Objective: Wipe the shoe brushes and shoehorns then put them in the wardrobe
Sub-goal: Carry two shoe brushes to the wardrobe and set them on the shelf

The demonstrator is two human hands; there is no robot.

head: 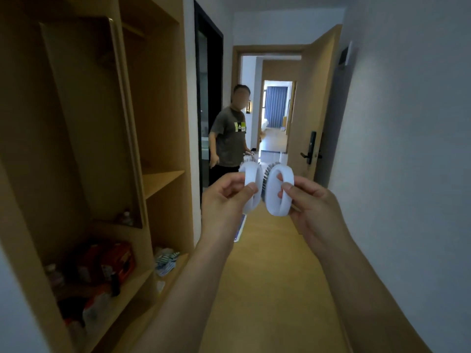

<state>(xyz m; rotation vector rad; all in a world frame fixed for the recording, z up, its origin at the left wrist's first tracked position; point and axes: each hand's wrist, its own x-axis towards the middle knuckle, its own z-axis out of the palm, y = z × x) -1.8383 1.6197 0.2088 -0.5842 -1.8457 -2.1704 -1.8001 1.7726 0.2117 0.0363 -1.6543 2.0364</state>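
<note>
I hold two white oval shoe brushes at chest height in a hallway. My left hand (226,197) grips the left shoe brush (251,179) by its loop handle. My right hand (311,205) grips the right shoe brush (281,197) the same way, a finger through the loop. The grey bristles (266,179) of the two brushes face each other and touch or nearly touch. The open wooden wardrobe (163,179) stands to my left, with bare shelves in its right column. No shoehorn is in view.
Bottles and red packages (112,263) fill the wardrobe's lower left shelf; striped packets (165,261) lie on the lower right shelf. A person in a grey T-shirt (229,138) stands ahead in the corridor. An open door (313,110) is on the right, beside a white wall.
</note>
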